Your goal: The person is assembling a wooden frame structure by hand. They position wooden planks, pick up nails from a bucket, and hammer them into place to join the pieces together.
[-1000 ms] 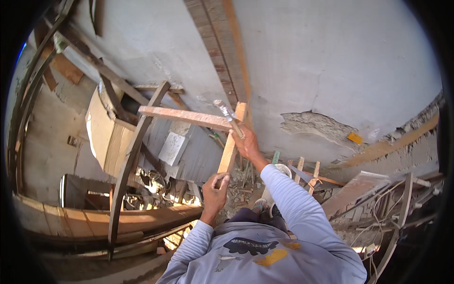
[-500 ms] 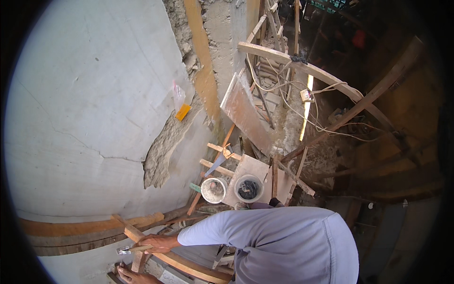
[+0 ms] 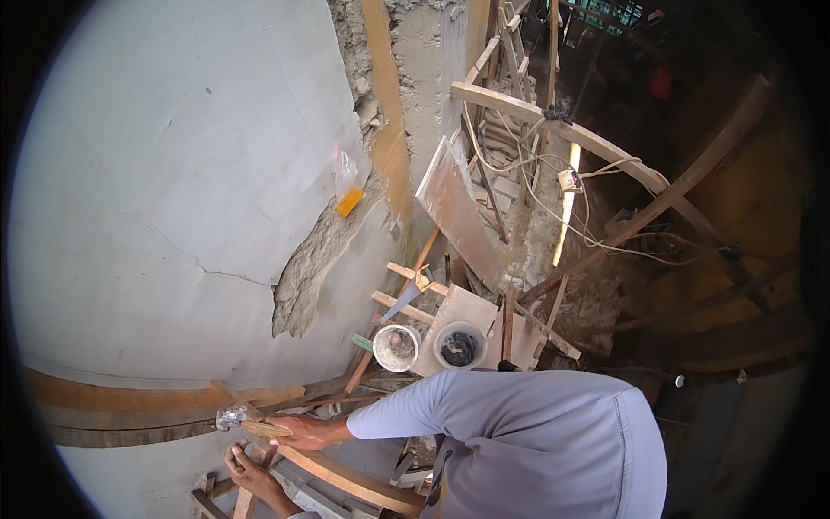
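Wall [image 3: 173,190]: cracked.
Hammer [image 3: 248,423]: juts left from right hand [image 3: 304,431], fingers wrapped round handle, axis left-right.
Left hand [image 3: 256,477]: just nearside, fingers curled; can't tell if pinching.

The hammer [image 3: 257,426] has a shiny metal head [image 3: 230,419] and a pale brown wooden handle [image 3: 268,429]; it lies nearly sideways in the grip of the right hand [image 3: 304,432], head toward the left. Below it, a long piece of squared timber [image 3: 354,480], pale orange-brown on its upper face, slants down to the right and looks curved. A second, redder timber [image 3: 245,503] runs steeply downward beside the left hand [image 3: 252,472], whose curled fingers are near it; whether they touch it is unclear.
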`<action>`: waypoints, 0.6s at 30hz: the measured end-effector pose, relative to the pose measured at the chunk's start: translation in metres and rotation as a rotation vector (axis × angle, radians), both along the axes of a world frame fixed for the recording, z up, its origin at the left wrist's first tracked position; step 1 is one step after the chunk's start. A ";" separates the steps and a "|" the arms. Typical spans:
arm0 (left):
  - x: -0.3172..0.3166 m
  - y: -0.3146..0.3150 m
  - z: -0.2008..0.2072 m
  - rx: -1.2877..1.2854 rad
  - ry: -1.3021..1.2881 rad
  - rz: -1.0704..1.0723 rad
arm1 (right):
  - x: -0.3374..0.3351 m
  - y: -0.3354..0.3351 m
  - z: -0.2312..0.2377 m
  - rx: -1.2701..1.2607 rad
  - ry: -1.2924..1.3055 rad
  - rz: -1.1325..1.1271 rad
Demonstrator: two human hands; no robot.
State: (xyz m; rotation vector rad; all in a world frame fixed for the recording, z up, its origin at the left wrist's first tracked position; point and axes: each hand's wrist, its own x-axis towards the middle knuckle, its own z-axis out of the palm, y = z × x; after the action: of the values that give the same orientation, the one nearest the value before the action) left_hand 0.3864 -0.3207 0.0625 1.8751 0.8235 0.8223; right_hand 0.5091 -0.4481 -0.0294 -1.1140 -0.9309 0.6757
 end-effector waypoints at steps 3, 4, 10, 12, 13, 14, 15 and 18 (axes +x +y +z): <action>-0.004 0.009 -0.007 0.111 0.070 -0.088 | 0.005 -0.024 -0.004 -0.136 0.071 -0.059; -0.006 0.008 -0.009 0.109 0.090 -0.090 | 0.010 -0.039 -0.002 -0.182 0.147 -0.056; -0.010 0.004 -0.013 0.211 0.132 -0.169 | 0.035 -0.139 0.024 -0.388 0.100 -0.042; -0.001 -0.012 0.002 0.153 0.124 -0.187 | 0.029 -0.171 0.024 -0.421 0.120 -0.040; 0.006 -0.022 0.005 0.117 0.116 -0.200 | 0.029 -0.187 0.022 -0.413 0.110 -0.029; 0.007 -0.026 0.007 0.127 0.108 -0.212 | 0.028 -0.202 0.021 -0.405 0.100 -0.018; 0.007 -0.030 0.011 0.139 0.103 -0.225 | 0.025 -0.215 0.022 -0.431 0.119 -0.022; -0.002 -0.010 -0.005 0.204 0.116 -0.242 | 0.016 -0.249 0.030 -0.469 0.160 0.001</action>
State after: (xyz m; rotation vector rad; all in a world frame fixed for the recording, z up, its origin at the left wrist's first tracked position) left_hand 0.3839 -0.3311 0.0576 2.1695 0.5835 0.6705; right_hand 0.5256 -0.6970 0.0007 -1.4459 -0.6499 1.0015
